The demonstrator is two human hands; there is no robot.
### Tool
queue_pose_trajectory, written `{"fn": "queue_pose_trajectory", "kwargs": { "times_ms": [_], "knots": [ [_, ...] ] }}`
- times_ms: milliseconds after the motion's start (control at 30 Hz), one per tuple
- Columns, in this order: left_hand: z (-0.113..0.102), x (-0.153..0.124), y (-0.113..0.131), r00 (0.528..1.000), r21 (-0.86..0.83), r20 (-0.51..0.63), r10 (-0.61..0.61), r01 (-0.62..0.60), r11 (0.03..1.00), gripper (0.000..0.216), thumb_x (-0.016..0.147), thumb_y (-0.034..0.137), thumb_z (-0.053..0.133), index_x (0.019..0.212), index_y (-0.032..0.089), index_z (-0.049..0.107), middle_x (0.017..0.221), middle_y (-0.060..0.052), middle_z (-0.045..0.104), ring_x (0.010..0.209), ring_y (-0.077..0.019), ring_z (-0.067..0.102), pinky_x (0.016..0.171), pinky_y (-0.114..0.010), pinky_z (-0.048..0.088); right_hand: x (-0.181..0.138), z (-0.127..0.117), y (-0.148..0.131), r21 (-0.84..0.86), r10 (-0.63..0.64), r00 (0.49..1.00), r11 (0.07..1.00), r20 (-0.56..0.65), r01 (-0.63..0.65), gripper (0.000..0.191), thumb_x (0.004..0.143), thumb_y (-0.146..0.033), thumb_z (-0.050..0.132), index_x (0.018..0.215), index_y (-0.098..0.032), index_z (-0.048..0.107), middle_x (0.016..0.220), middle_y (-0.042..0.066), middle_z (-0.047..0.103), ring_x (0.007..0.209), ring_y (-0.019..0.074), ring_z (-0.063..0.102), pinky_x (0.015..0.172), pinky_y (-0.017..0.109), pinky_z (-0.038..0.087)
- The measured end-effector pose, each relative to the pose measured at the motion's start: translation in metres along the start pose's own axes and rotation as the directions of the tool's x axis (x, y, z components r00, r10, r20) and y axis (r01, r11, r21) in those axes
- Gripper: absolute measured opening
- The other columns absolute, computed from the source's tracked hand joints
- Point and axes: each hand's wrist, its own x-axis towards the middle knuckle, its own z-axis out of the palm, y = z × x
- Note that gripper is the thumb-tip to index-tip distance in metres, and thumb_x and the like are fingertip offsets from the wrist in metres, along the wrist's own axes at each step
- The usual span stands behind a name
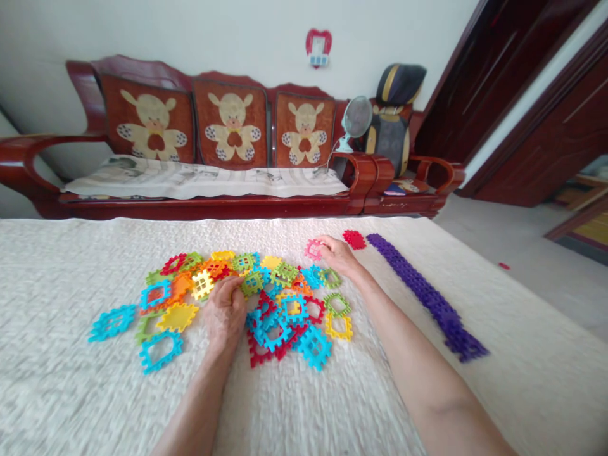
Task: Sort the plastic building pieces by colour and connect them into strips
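Observation:
My right hand (338,254) pinches a pinkish-red window-shaped interlocking tile (313,249) just above the far side of the table. My left hand (227,310) is closed, its fingers curled down in the middle of a spread pile of plastic tiles; what its fingertips hold, if anything, is hidden. Beside its knuckles is a pale yellow window tile (202,285). To its right lie blue tiles (314,346) and red ones, overlapping; to its left are a solid yellow tile (177,316) and a blue frame tile (161,351).
A red tile (354,239) lies beyond my right hand. Right of it, a long strip of purple tiles (418,288) runs along the light quilted table cover (95,405). Behind stand a wooden sofa (266,208) with bear cushions and a small fan (357,118).

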Motion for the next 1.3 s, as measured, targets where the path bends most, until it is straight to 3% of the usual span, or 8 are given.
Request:
{"fn": "queue_pose_trajectory", "kwargs": {
  "times_ms": [167, 267, 567, 667, 767, 833, 967, 1300],
  "knots": [
    [-0.001, 0.001, 0.001, 1.0, 0.022, 0.009, 0.012, -0.013, 1.0, 0.029, 0.081, 0.023, 0.049, 0.092, 0.022, 0.076, 0.104, -0.006, 0.076, 0.099, -0.0219, 0.07, 0.093, -0.039, 0.056, 0.007, 0.007, 0.04, -0.223, 0.099, 0.983, 0.966, -0.154, -0.132, 0.037, 0.085, -0.022, 0.053, 0.119, -0.017, 0.068, 0.116, 0.011, 0.071, 0.113, 0.0246, 0.063, 0.103, 0.036, 0.046],
    [-0.002, 0.001, 0.002, 1.0, 0.03, 0.007, 0.013, -0.013, 0.999, 0.029, 0.082, 0.024, 0.048, 0.091, 0.022, 0.075, 0.104, -0.006, 0.076, 0.097, -0.0224, 0.07, 0.09, -0.039, 0.057, 0.005, 0.007, 0.045, -0.241, 0.074, 0.99, 0.965, -0.12, -0.101, 0.046, 0.081, -0.029, 0.063, 0.124, -0.014, 0.065, 0.125, 0.015, 0.066, 0.118, 0.0258, 0.061, 0.104, 0.036, 0.045],
    [-0.002, 0.001, -0.006, 0.999, 0.051, 0.015, 0.029, -0.029, 0.998, 0.027, 0.081, 0.025, 0.051, 0.093, 0.024, 0.075, 0.106, -0.004, 0.076, 0.099, -0.0217, 0.07, 0.09, -0.037, 0.056, 0.009, 0.0, 0.035, -0.208, 0.038, 0.999, 0.978, 0.02, -0.033, 0.034, 0.073, -0.033, 0.074, 0.104, -0.019, 0.071, 0.102, 0.009, 0.072, 0.099, 0.0243, 0.066, 0.092, 0.036, 0.05],
    [-0.001, 0.001, -0.008, 1.0, 0.054, 0.008, 0.027, -0.028, 0.998, 0.026, 0.082, 0.026, 0.051, 0.092, 0.026, 0.075, 0.105, -0.003, 0.076, 0.097, -0.0214, 0.07, 0.09, -0.037, 0.056, 0.007, -0.004, 0.04, -0.119, 0.006, 0.979, 0.992, -0.203, -0.031, 0.043, 0.078, -0.034, 0.067, 0.118, -0.019, 0.065, 0.115, 0.011, 0.067, 0.109, 0.0238, 0.062, 0.097, 0.037, 0.048],
    [0.0, 0.001, -0.009, 0.999, 0.039, -0.008, 0.038, -0.037, 0.999, 0.023, 0.081, 0.026, 0.053, 0.09, 0.027, 0.074, 0.103, -0.002, 0.076, 0.095, -0.0204, 0.07, 0.088, -0.035, 0.056, 0.002, -0.009, 0.055, -0.131, 0.031, 0.853, 0.984, -0.522, -0.116, 0.05, 0.081, -0.033, 0.059, 0.129, -0.018, 0.057, 0.125, 0.015, 0.06, 0.121, 0.0268, 0.053, 0.106, 0.041, 0.042],
    [0.0, 0.002, -0.009, 0.999, 0.027, -0.014, 0.047, -0.046, 0.999, 0.023, 0.08, 0.025, 0.054, 0.09, 0.028, 0.074, 0.103, -0.001, 0.076, 0.095, -0.0201, 0.07, 0.087, -0.034, 0.056, -0.002, -0.011, 0.067, -0.128, 0.121, 0.778, 0.959, -0.616, -0.251, 0.054, 0.08, -0.033, 0.058, 0.131, -0.015, 0.053, 0.124, 0.016, 0.058, 0.121, 0.0293, 0.051, 0.108, 0.043, 0.039],
    [-0.001, 0.002, -0.009, 0.999, 0.034, -0.002, 0.033, -0.033, 0.999, 0.024, 0.081, 0.026, 0.053, 0.091, 0.027, 0.074, 0.103, -0.002, 0.076, 0.095, -0.0212, 0.069, 0.086, -0.036, 0.056, -0.006, -0.013, 0.085, -0.104, 0.291, 0.757, 0.898, -0.585, -0.427, 0.058, 0.077, -0.033, 0.06, 0.131, -0.011, 0.053, 0.122, 0.018, 0.056, 0.117, 0.0317, 0.052, 0.106, 0.042, 0.039],
    [-0.001, 0.003, -0.011, 0.999, 0.028, 0.012, 0.038, -0.038, 0.999, 0.023, 0.08, 0.027, 0.053, 0.09, 0.028, 0.073, 0.102, -0.003, 0.074, 0.095, -0.0229, 0.068, 0.086, -0.037, 0.056, 0.0, -0.021, 0.093, -0.125, 0.329, 0.779, 0.88, -0.534, -0.458, 0.054, 0.078, -0.029, 0.059, 0.129, -0.011, 0.053, 0.126, 0.019, 0.057, 0.12, 0.032, 0.053, 0.108, 0.041, 0.038]
  ]
}}
